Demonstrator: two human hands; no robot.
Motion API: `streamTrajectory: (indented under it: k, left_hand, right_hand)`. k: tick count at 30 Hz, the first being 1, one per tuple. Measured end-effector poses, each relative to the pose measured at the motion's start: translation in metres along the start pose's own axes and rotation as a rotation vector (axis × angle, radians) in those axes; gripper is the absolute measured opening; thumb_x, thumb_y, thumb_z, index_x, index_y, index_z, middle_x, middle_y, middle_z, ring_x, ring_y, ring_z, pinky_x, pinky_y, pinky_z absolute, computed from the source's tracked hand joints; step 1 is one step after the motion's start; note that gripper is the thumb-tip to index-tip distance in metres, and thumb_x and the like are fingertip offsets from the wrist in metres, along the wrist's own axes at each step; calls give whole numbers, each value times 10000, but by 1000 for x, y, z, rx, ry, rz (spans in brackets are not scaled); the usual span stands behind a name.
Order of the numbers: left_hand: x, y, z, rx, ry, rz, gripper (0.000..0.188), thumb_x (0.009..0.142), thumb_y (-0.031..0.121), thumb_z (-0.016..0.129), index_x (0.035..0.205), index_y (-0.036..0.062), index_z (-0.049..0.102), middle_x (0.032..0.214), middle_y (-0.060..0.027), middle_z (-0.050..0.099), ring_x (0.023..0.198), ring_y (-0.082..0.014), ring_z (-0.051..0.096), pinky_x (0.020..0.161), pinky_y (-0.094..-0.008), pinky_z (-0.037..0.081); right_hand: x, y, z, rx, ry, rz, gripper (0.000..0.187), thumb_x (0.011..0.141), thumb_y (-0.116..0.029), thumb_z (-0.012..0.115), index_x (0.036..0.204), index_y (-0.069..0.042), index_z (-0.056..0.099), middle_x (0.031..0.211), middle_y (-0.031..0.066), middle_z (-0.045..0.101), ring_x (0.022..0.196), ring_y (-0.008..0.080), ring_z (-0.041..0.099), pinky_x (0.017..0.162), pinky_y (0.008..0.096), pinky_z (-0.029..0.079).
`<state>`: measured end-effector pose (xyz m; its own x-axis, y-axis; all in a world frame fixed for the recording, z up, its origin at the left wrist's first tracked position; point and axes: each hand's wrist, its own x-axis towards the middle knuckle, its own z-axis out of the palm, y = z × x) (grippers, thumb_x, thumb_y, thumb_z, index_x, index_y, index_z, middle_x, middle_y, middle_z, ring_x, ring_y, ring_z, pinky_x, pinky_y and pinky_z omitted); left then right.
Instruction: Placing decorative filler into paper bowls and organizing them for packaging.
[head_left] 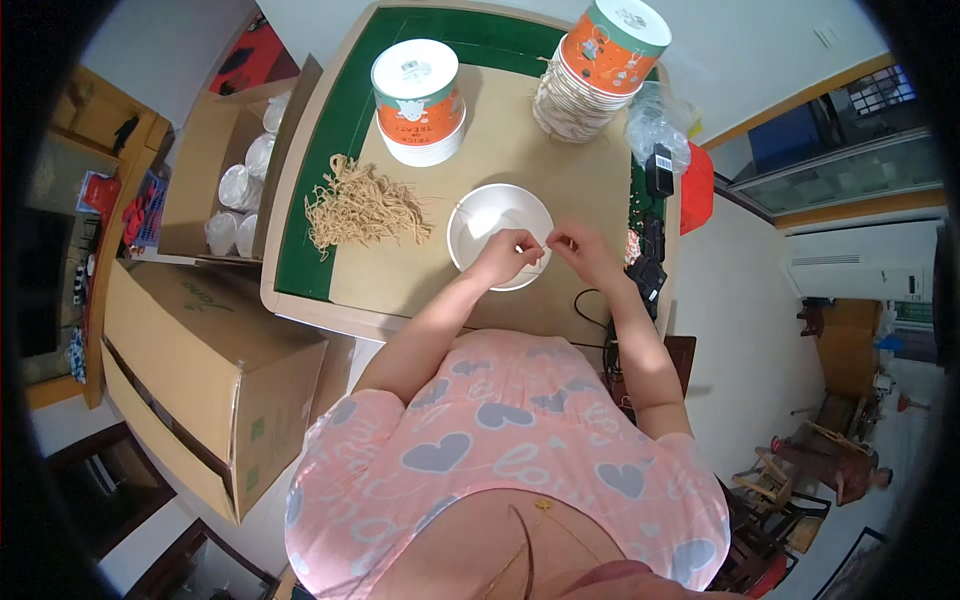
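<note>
A white paper bucket [485, 210] stands with its mouth up in front of me on the brown table sheet. My left hand [508, 258] is over its right part, fingertips pinched together. Close beside it, at the bucket's right rim, my right hand [584, 252] is pinched too, the two sets of fingertips almost meeting. Whatever lies between the fingers is too small to make out. Left of the bucket lies a loose heap of tan twine cords [362, 205].
Behind the twine stands an upside-down stack of orange printed buckets [418, 105]. A taller bucket stack [605, 60] with cords around it is at the far right. Black adapters and cables [650, 240] line the right edge. Cardboard boxes [220, 350] stand at the left.
</note>
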<state>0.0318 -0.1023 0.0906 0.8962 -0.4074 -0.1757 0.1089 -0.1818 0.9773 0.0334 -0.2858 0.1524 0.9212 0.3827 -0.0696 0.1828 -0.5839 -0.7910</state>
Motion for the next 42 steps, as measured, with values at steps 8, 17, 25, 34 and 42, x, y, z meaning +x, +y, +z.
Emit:
streamTrajectory:
  k: [8, 17, 25, 34, 42]
  left_hand:
    - [-4, 17, -3, 59, -5, -103, 118, 796, 139, 634, 805, 22, 639, 791, -90, 646, 698, -148, 592, 665, -288, 469]
    - [-8, -5, -4, 444, -28, 247, 174, 804, 105, 603, 946, 8, 579, 937, -91, 624, 829, -183, 600, 799, -286, 456]
    - [6, -14, -3, -380, 196, -268, 95, 893, 48, 469, 988, 51, 460, 758, -54, 573, 744, -127, 561, 704, -238, 458]
    - [-14, 4, -18, 597, 107, 431, 442, 686, -13, 582, 1013, 270, 672, 728, -66, 490, 636, -232, 535, 594, -331, 457]
    - [-8, 22, 0, 1024, 123, 329, 219, 779, 110, 576, 964, 186, 667, 801, -83, 544, 688, -265, 584, 610, -379, 474]
  right_hand:
    - [0, -2, -1, -104, 59, -90, 109, 859, -139, 574, 885, -36, 594, 825, 122, 586, 733, 264, 579, 655, 339, 455]
    - [-1, 3, 10, -189, 30, -99, 99, 846, -142, 582, 853, -45, 598, 843, 109, 561, 730, 280, 566, 639, 354, 444]
    - [6, 16, 24, -105, 68, -87, 93, 853, -131, 556, 877, -42, 562, 860, 129, 556, 767, 314, 558, 665, 373, 445]
    - [16, 20, 22, 70, 57, 73, 109, 861, -123, 568, 894, -19, 572, 761, 84, 581, 681, 180, 538, 641, 299, 438]
    - [25, 30, 21, 76, -14, 70, 87, 849, -101, 585, 859, -15, 593, 712, 50, 580, 646, 115, 514, 599, 263, 429]
